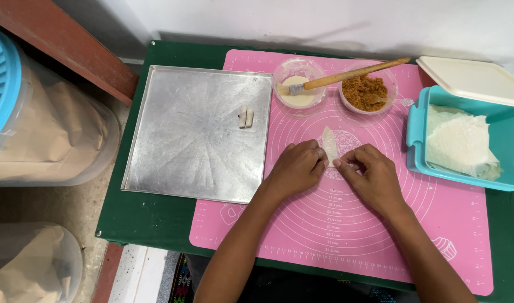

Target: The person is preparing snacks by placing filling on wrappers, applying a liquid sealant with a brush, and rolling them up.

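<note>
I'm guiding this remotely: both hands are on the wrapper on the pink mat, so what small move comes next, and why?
Probably roll the wrapper onward, away from the body. Both hands, left and right, pinch its near end, and it is only partly folded, while a finished roll already lies on the tray.

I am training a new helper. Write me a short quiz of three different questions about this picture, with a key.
1. True or false: the metal tray holds one finished roll.
2. What do the left hand and right hand pinch?
3. The brush rests on: A) tray B) bowl of pale paste C) teal box

Key: 1 true; 2 a thin wrapper; 3 B
</note>
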